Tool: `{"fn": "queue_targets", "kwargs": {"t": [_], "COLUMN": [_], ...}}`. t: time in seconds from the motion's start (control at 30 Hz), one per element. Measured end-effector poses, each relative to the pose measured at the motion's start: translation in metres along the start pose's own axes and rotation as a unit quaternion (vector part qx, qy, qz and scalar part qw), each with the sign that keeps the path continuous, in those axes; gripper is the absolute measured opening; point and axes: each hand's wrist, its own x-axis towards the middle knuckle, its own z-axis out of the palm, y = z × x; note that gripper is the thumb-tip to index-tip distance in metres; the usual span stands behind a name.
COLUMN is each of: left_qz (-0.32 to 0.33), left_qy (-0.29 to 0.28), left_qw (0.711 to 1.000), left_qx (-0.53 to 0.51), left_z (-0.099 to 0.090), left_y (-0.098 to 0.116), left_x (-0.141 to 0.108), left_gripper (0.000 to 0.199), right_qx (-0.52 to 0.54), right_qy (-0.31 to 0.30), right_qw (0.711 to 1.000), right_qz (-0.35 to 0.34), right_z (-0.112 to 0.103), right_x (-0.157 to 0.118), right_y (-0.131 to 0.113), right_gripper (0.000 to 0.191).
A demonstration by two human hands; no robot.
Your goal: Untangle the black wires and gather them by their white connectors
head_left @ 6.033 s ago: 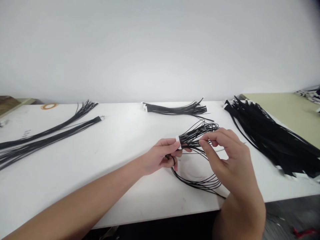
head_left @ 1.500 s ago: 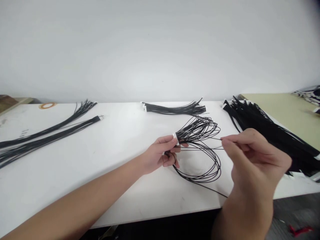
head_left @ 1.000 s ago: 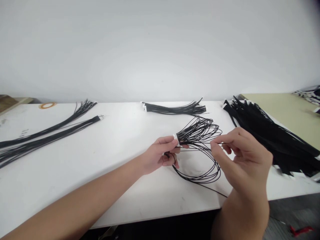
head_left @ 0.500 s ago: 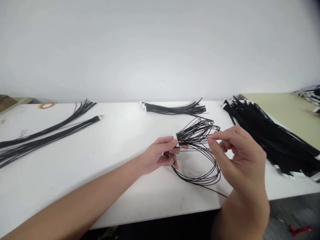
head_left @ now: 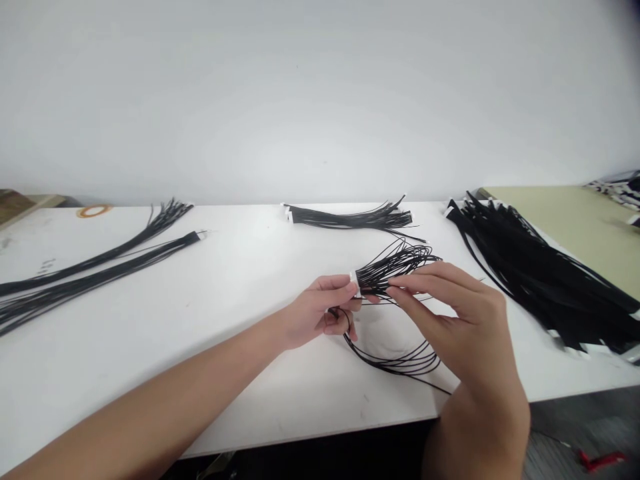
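My left hand (head_left: 330, 303) is closed on a white connector (head_left: 355, 283), with black wires (head_left: 395, 263) fanning out of it to the right. Some wires also run between its lower fingers, and a wide loop (head_left: 395, 363) of them hangs over the table. Close to the connector, thumb and forefinger of my right hand (head_left: 450, 307) pinch a thin black wire. The far end of that wire is hard to make out.
Behind my hands lies a bundle of black wires (head_left: 345, 217) on the white table (head_left: 240, 387). More bundles (head_left: 125, 257) stretch along the left. A big black pile (head_left: 545, 273) occupies the right side. An orange ring (head_left: 93, 211) sits at the back left.
My right hand has moved left, closer to the connector, with its fingertips still pinched together. My left hand and the connector have barely shifted.
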Motion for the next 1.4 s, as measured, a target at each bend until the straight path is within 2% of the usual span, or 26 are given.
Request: {"fn": "queue_targets", "kwargs": {"t": [0.33, 0.7, 1.2, 1.4], "left_qz": [-0.008, -0.007, -0.003, 0.006], "left_qy": [-0.031, -0.026, -0.033, -0.032], "left_qw": [0.999, 1.0, 0.999, 0.999], "left_qx": [0.022, -0.004, -0.004, -0.009], "left_z": [-0.001, -0.003, -0.002, -0.003], "left_y": [0.002, 0.0, 0.001, 0.0], "left_x": [-0.001, -0.001, -0.001, 0.0], "left_gripper": [0.028, 0.023, 0.023, 0.022], "right_qx": [-0.021, -0.054, -0.094, -0.079], "right_qy": [-0.034, -0.02, -0.025, -0.022], "right_qw": [0.999, 0.998, 0.995, 0.996], "right_qz": [-0.009, -0.034, -0.034, -0.027], "right_z": [0.004, 0.009, 0.012, 0.013], "right_x": [0.0, -0.001, 0.0, 0.0], "right_y": [-0.002, -0.003, -0.009, -0.011], "right_gripper": [0.01, 0.008, 0.007, 0.008]}}
